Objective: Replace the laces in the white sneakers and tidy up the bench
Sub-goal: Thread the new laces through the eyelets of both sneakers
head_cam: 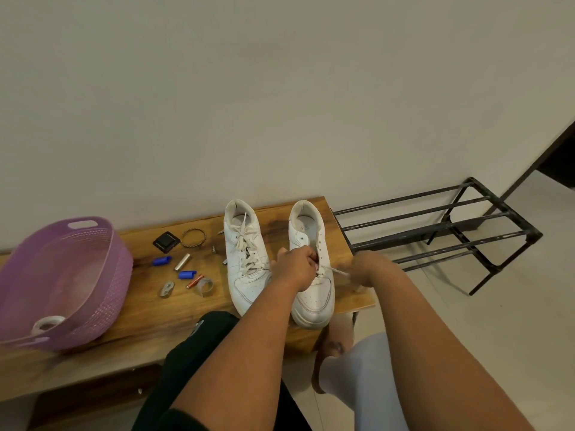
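Head view: my left hand [295, 267] grips the right sneaker [311, 275] at its eyelets; my right hand [367, 270] pinches its lace [337, 271]. Both sneakers stand on the table [140, 309], the laced sneaker [245, 256] beside.

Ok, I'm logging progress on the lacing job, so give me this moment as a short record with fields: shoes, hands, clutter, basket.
left sneaker: white sneaker on the bench, laced
right sneaker: white sneaker, mostly unlaced, lace only at the lower eyelets
left hand: left hand grips the right sneaker at its eyelets
right hand: right hand pinches the lace end, pulling it sideways
clutter: blue caps, batteries, bracelet, black square piece loose on the bench
basket: purple basket holds a tape roll
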